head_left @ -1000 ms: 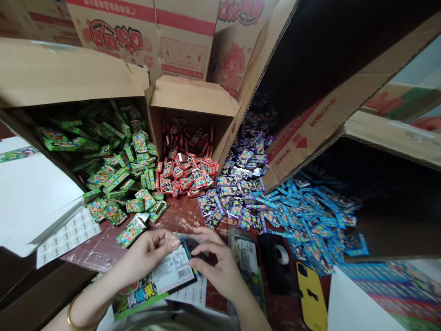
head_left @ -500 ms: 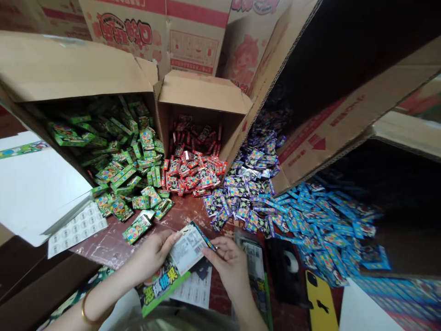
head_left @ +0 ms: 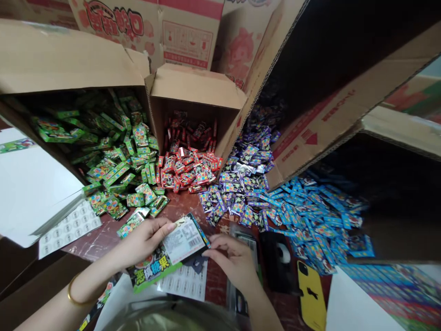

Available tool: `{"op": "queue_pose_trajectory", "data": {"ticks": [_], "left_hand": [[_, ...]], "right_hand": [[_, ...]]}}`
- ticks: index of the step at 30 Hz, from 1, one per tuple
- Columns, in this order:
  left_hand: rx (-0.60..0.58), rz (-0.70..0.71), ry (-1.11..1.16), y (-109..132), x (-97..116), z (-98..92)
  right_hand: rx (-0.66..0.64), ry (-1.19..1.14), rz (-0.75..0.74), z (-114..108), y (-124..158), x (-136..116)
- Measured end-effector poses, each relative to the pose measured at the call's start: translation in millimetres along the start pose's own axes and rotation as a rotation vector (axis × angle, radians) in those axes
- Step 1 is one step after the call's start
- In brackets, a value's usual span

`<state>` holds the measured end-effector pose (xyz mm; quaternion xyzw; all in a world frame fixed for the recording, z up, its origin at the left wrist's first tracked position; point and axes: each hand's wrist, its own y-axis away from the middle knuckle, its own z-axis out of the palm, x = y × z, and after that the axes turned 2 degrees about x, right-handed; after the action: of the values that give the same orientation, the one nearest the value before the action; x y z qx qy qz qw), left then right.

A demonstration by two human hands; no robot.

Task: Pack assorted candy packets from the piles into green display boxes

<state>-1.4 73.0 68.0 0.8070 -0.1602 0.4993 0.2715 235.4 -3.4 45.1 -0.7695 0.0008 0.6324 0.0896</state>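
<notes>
My left hand [head_left: 143, 240] grips a flat printed candy pack [head_left: 168, 254] with a green band and a white barcode panel, thumb on top. My right hand [head_left: 231, 259] sits just right of the pack, fingers curled toward its dark corner; whether it grips anything I cannot tell. A sheet of small round stickers [head_left: 184, 282] lies under the pack. Beyond the hands lie piles of small candy packets: green [head_left: 117, 170], red [head_left: 186, 168], purple [head_left: 237, 193] and blue [head_left: 310, 216].
Tipped cardboard boxes [head_left: 193, 92] spill the packets onto the worn red table [head_left: 179, 209]. A black tape dispenser [head_left: 279, 259] and a yellow phone [head_left: 310, 296] lie at the right. White sheets [head_left: 31, 188] and another sticker sheet [head_left: 69, 227] lie at the left.
The left hand lifted and tilted the pack, its green band now showing. The right hand came off the pack's top and now lies lower, beside its right corner.
</notes>
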Motion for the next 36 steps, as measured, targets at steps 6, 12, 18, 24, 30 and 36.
{"op": "queue_pose_trajectory", "data": {"ticks": [6,12,18,24,30,36], "left_hand": [[-0.011,0.018,-0.010,0,5,-0.4],[-0.006,0.060,-0.151,5,14,0.3],[-0.092,0.043,-0.154,9,-1,11.4],[-0.135,-0.020,0.007,9,-20,18.3],[-0.099,-0.081,0.115,6,-25,19.9],[0.151,-0.120,0.298,0,-21,-8.6]], "right_hand": [[0.021,0.149,-0.243,-8,-1,-18],[-0.049,0.081,-0.210,2,-6,-37],[-0.253,0.003,-0.033,16,5,-16],[-0.436,-0.014,0.062,16,0,-8],[-0.403,-0.035,0.044,12,-18,18],[0.510,0.299,0.100,-45,-115,50]]}}
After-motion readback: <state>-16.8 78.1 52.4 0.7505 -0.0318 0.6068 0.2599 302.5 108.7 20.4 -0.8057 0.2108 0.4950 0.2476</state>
